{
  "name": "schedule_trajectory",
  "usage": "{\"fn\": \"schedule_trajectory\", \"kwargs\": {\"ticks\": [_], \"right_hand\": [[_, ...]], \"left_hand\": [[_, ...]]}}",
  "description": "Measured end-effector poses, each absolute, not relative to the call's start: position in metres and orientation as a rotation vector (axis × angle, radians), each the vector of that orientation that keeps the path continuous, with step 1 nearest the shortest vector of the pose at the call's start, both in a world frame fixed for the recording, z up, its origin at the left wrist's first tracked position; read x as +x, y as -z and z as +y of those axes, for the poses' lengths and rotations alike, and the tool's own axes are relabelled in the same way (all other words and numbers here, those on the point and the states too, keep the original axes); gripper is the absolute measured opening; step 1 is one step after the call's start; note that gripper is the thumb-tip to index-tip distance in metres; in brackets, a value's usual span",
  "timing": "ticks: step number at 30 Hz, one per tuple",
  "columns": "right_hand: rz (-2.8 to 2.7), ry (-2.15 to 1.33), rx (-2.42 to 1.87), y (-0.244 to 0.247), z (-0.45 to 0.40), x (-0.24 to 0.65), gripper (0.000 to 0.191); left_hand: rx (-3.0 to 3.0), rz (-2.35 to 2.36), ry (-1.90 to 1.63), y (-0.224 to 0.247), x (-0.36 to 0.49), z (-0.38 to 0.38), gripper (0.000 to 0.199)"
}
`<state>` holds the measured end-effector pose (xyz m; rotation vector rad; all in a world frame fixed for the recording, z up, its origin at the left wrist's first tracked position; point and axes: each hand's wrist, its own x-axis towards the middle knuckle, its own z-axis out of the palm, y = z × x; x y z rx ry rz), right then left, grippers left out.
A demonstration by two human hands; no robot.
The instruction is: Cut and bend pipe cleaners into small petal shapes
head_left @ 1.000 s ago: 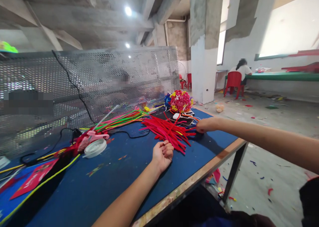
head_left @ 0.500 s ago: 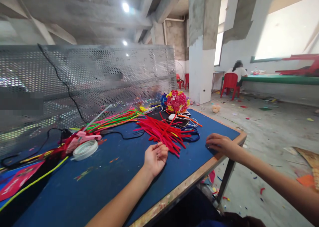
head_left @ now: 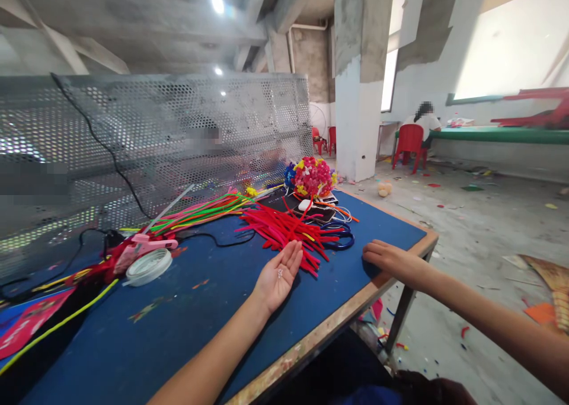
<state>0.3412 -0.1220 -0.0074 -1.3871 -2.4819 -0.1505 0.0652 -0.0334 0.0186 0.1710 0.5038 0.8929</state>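
My left hand (head_left: 276,279) is turned palm up over the blue table top (head_left: 186,334), its fingers stretched out. On the palm lie a few tiny white pieces (head_left: 280,273), too small to name for sure. Just beyond its fingertips is a loose pile of red and pink pipe cleaners (head_left: 284,227). My right hand (head_left: 384,258) rests palm down near the table's right edge, fingers stretched to the left and touching the top. Nothing shows in it, though its underside is hidden. Blue-handled scissors (head_left: 344,239) lie between the pile and that hand.
Behind the pile sits a pink, yellow and blue fuzzy flower ball (head_left: 313,177), close to a phone (head_left: 320,215) and a white earphone case (head_left: 305,205). Leftward are a pink glue gun (head_left: 149,244), a clear roll (head_left: 149,267) and a perforated metal screen (head_left: 200,132). A person (head_left: 427,120) sits far right.
My left hand has unfolded from curled fingers to a flat palm, baring the tiny white pieces. My right hand has barely moved. The view has shifted slightly.
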Motion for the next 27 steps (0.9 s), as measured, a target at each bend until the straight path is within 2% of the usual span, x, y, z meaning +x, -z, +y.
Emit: {"fn": "schedule_trajectory", "kwargs": {"ticks": [8,13,16,22,27], "right_hand": [[-2.401,0.145,-1.173,-0.010,-0.119,0.303,0.024],[-2.290,0.099,-0.862,-0.046,-0.094,0.234,0.021],[-2.383,0.109,-0.735,-0.054,-0.066,0.195,0.017],[-2.303,0.312,-0.642,-0.035,-0.028,0.143,0.014],[-2.464,0.339,-0.330,-0.003,-0.018,0.119,0.018]], "left_hand": [[0.255,0.336,-0.893,-0.016,0.062,-0.036,0.052],[0.277,0.373,-0.900,-0.015,0.060,-0.035,0.037],[0.269,0.426,-0.927,-0.013,0.056,-0.031,0.037],[0.238,0.487,-1.178,-0.020,0.028,-0.004,0.036],[0.231,0.495,-1.591,-0.045,-0.037,0.046,0.041]]}}
